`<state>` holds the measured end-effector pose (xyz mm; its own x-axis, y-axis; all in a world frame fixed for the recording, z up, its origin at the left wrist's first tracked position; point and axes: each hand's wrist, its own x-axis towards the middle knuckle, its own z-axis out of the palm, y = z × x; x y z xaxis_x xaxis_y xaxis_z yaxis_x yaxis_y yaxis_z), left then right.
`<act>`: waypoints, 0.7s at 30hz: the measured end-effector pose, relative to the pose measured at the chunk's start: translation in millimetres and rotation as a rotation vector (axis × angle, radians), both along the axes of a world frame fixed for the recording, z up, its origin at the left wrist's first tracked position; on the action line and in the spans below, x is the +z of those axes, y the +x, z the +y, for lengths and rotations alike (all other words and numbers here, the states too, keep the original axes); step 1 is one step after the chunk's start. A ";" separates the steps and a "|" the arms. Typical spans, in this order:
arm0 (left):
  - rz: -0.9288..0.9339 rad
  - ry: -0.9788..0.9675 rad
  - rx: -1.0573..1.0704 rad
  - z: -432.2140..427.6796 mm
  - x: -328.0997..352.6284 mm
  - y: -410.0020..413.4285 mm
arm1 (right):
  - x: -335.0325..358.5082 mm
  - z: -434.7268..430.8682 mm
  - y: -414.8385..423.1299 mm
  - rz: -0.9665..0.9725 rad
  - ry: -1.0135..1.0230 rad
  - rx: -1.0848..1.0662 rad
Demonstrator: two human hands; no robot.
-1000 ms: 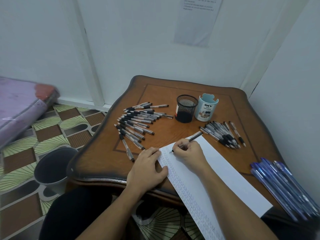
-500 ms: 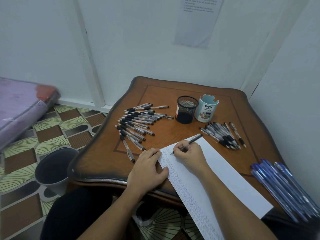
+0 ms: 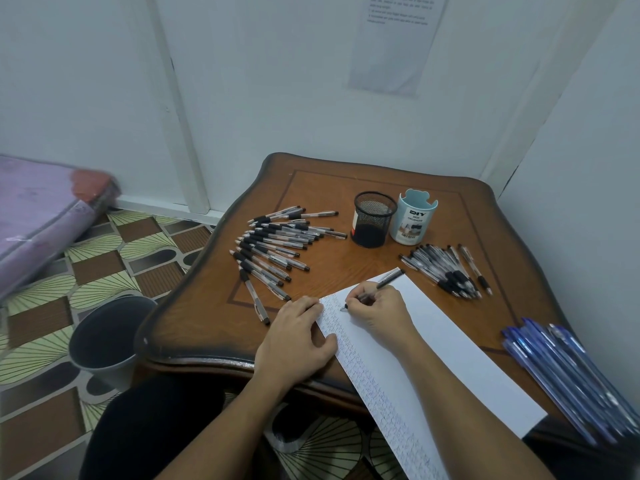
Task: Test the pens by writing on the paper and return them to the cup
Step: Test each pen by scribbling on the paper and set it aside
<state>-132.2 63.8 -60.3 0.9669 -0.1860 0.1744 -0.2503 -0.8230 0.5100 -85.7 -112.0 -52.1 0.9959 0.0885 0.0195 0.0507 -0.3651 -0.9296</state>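
My right hand [image 3: 379, 311] grips a black-and-clear pen [image 3: 388, 280] with its tip on the white paper [image 3: 446, 348], near the paper's top left corner. A column of small ink marks runs down the paper's left edge. My left hand [image 3: 294, 341] lies flat with relaxed fingers on the table and presses the paper's left edge. A black mesh cup [image 3: 373, 219] and a pale blue "DIY" cup [image 3: 412, 218] stand at the back of the table. Several pens [image 3: 277, 247] are fanned out on the left, and a smaller pile of pens [image 3: 450, 270] lies right of the cups.
The brown wooden table [image 3: 207, 317] stands in a white-walled corner. A bundle of blue pens [image 3: 571, 372] lies at its right edge. A grey bucket [image 3: 104, 337] stands on the patterned floor to the left, with a purple mattress [image 3: 38, 216] beyond it.
My right hand has shifted the pen tip slightly along the paper's top left corner while writing. My left hand has stayed in place.
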 end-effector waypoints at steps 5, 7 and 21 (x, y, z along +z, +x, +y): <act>0.008 -0.004 0.006 -0.1 -0.9 0.5 | 0.0 0.3 0.5 -0.002 -0.004 -0.001; 0.014 0.004 0.003 -0.1 -1.5 1.0 | -0.3 -0.2 0.4 -0.004 0.006 -0.015; 0.009 0.004 0.001 0.0 -4.0 2.0 | -1.5 -1.0 1.9 0.000 -0.011 -0.025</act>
<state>-130.1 63.7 -64.3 0.9686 -0.1857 0.1651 -0.2450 -0.8253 0.5087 -83.8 -112.9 -53.6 0.9978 0.0635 0.0188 0.0414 -0.3767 -0.9254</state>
